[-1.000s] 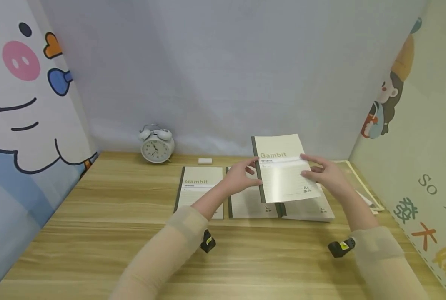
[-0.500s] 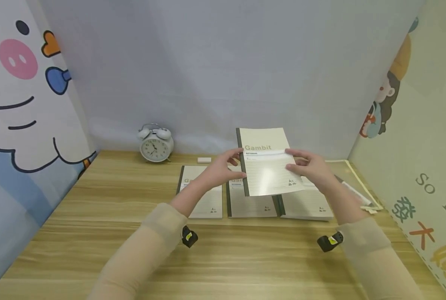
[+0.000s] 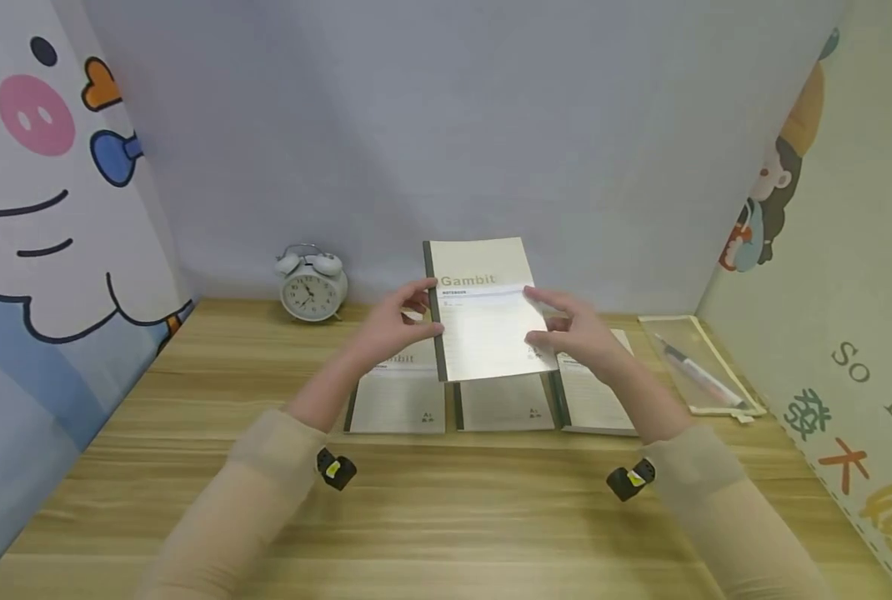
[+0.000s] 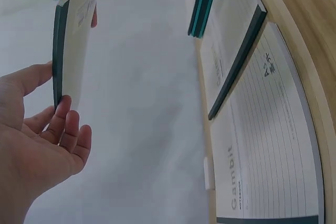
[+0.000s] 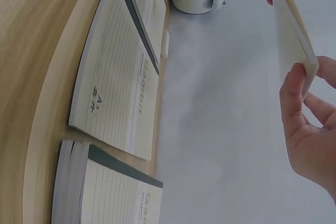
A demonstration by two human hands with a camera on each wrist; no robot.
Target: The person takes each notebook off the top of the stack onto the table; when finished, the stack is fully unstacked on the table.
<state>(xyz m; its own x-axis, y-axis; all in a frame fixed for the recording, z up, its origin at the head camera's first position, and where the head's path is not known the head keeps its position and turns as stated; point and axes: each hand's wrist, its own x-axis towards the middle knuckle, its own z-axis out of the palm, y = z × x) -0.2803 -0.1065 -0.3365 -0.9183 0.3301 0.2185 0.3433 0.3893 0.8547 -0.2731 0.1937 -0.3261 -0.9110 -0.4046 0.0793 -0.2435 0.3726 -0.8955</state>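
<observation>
1. Notebook in the air, two hands on it: L hand point(image 3: 389, 329) pinches its dark spine point(image 3: 441, 360) btwn thumb and fingers, spread only about the book's thickness; R hand point(image 3: 584, 333) pinches the opp. edge likewise.
2. Held notebook point(image 3: 483, 325) is up off the table point(image 3: 446, 533), cover facing the head cam, slightly askew. Head view has it overlapping the L and middle books; wrist views show it well apart from them.
3. For a good carry, I'd say even, light pressure at both edges — the R side looks like loose page ends, which could fan, while the spine should take a firmer grip. Best to move both wrists together, lower edge clear of the books below.
4. Pose: both arms point(image 3: 243, 492) reach fwd, hands angled in, roughly mirrored; thumbs low, index fingers higher up the edges. Black device point(image 3: 337, 471) at L wrist, another at R.
5. Below, in a row: left notebook point(image 3: 397, 406), middle notebook point(image 3: 502, 406), right stack point(image 3: 592, 402) — several layers per R wrist view.
6. Farther out: alarm clock point(image 3: 313, 296) back L; small white block point(image 4: 209, 174) nr back edge; pouch point(image 3: 652, 327) far R w/ pen point(image 3: 704, 377), in or on it, can't tell.
</observation>
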